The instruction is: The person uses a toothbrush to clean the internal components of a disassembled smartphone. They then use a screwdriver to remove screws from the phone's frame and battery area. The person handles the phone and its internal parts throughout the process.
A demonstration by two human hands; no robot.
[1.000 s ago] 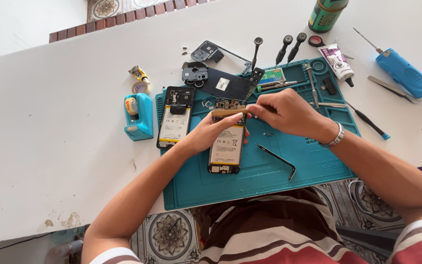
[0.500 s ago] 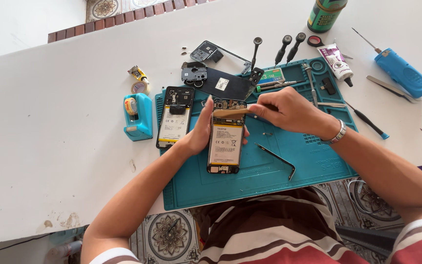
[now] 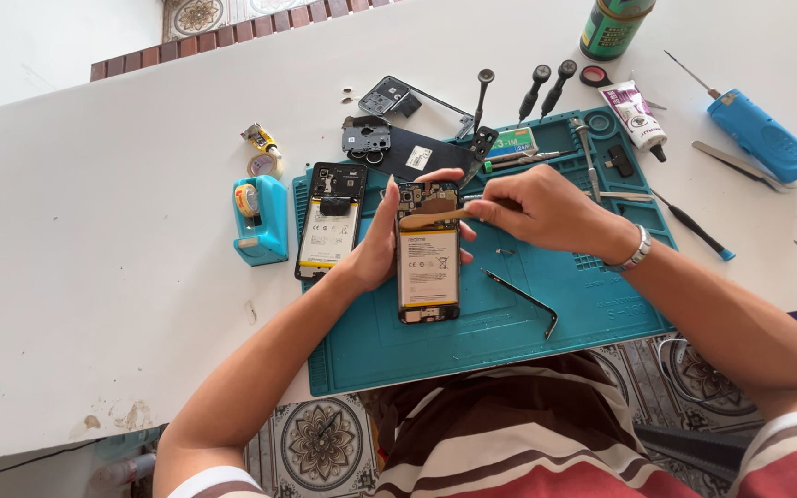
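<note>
Opened phone (image 3: 428,267) in L hand (image 3: 375,249) grip

An opened phone (image 3: 428,254) lies on a work mat (image 3: 509,341), a second phone (image 3: 331,221) left, a bent tool (image 3: 523,300) right.

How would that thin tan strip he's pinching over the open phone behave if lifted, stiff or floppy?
The tan strip, pinched by the right hand, looks thin and ribbon-like, so it is probably floppy and very light. It curves slightly across the opened phone, which the left hand steadies, so it would likely bend or crease easily.
</note>
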